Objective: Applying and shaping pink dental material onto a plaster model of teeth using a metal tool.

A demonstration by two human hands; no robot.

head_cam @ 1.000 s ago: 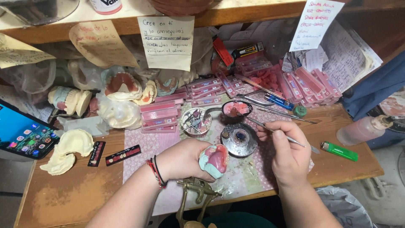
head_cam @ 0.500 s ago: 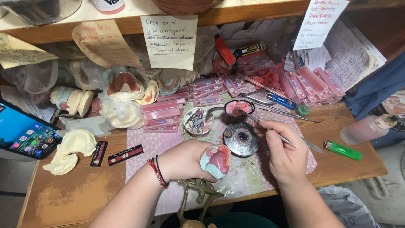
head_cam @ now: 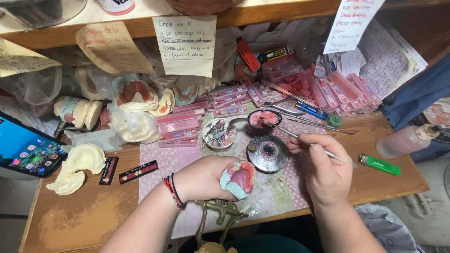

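Observation:
My left hand point(head_cam: 206, 177) grips a pale green dental cast with a pink wax denture base point(head_cam: 239, 179), low at the front of the wooden bench point(head_cam: 84, 215). My right hand point(head_cam: 323, 166) holds a thin metal wax tool point(head_cam: 300, 139) like a pen. The tool's tip reaches up and left into a small black dish of pink wax point(head_cam: 265, 119). A round metal burner point(head_cam: 268, 152) sits between the two hands.
A pink dotted mat point(head_cam: 168, 161) covers the bench middle. Plaster casts point(head_cam: 77, 166), pink tooth-card boxes point(head_cam: 176, 126), a dish of burs point(head_cam: 220, 135), a green lighter point(head_cam: 379, 165), a squeeze bottle point(head_cam: 405, 139), a phone point(head_cam: 23, 150) and a brass articulator point(head_cam: 218, 213) surround it.
My right hand has swung the tool's tip up and left, from beside the burner into the dish of pink wax. The left hand and cast stay put.

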